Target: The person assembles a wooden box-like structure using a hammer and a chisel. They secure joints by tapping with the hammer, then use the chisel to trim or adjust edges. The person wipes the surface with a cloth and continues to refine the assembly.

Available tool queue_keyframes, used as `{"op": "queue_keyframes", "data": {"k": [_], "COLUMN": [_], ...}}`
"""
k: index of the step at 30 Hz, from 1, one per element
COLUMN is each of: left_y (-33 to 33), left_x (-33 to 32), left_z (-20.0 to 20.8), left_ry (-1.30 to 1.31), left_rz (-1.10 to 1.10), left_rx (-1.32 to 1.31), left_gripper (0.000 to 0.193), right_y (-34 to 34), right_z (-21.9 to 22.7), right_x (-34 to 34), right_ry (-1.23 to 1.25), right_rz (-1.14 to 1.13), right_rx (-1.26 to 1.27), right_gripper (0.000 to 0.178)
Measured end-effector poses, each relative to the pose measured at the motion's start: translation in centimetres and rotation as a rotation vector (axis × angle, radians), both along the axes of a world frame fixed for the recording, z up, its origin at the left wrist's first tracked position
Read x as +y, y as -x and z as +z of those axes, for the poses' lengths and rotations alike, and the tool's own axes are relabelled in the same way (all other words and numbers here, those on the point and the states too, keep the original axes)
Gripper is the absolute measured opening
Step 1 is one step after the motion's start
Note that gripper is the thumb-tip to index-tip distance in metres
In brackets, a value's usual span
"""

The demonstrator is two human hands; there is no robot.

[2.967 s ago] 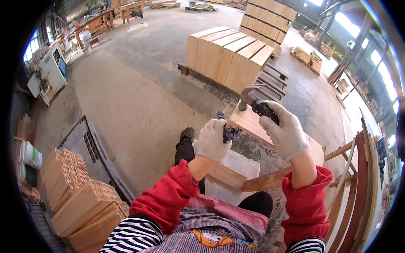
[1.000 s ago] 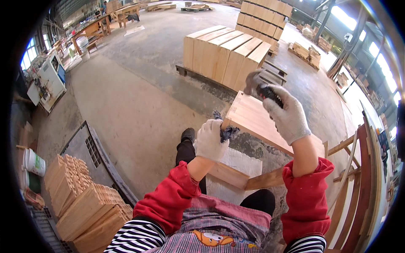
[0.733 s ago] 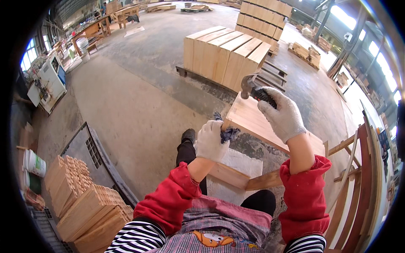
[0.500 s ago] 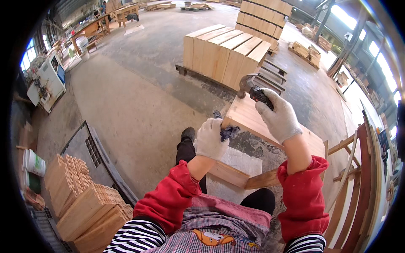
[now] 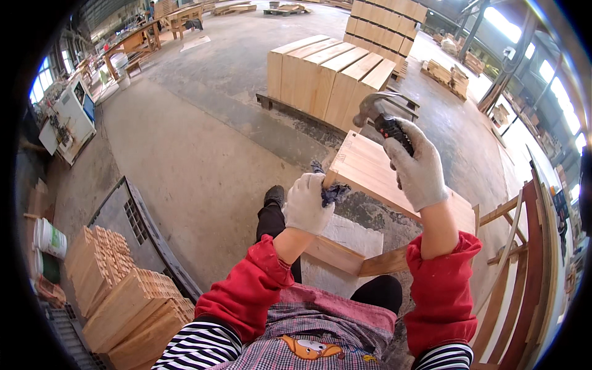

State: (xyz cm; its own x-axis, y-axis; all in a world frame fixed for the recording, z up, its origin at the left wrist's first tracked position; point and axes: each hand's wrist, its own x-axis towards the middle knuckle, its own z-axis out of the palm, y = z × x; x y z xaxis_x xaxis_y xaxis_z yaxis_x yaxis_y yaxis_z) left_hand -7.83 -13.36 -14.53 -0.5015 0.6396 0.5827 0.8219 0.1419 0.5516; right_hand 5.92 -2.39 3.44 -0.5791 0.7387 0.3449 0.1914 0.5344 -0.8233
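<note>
pale board [image 5: 394, 176]: jointed corner | claw hammer [image 5: 374, 108]: raised above board | dark rag [image 5: 335, 194]: crumpled beside corner

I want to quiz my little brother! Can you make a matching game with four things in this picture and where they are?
Things:
1. Claw hammer
2. Dark crumpled bundle
3. Green-labelled white bucket
4. Row of pale wooden pieces

Places:
A. On a dark pallet
B. In the grip of the left hand
C. Near the picture's left edge
D. In the grip of the right hand

Pairs: 1-D, 2-B, 3-C, 4-A
</note>
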Motion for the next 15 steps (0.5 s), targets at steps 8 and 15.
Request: {"op": "queue_keyframes", "data": {"k": [8, 15], "left_y": [0.0, -0.2], "left_x": [0.0, -0.3], "left_z": [-0.4, -0.1], "left_ry": [0.010, 0.046], "left_rz": [0.002, -0.003], "left_rx": [-0.003, -0.032], "left_gripper": [0.058, 0.056], "right_y": [0.3, 0.4], "right_z": [0.9, -0.4], "right_x": [1.4, 2.8], "right_ry": [-0.080, -0.071], "right_rz": [0.031, -0.023], "right_rx": [-0.102, -0.197], "right_gripper": [0.026, 0.035]}}
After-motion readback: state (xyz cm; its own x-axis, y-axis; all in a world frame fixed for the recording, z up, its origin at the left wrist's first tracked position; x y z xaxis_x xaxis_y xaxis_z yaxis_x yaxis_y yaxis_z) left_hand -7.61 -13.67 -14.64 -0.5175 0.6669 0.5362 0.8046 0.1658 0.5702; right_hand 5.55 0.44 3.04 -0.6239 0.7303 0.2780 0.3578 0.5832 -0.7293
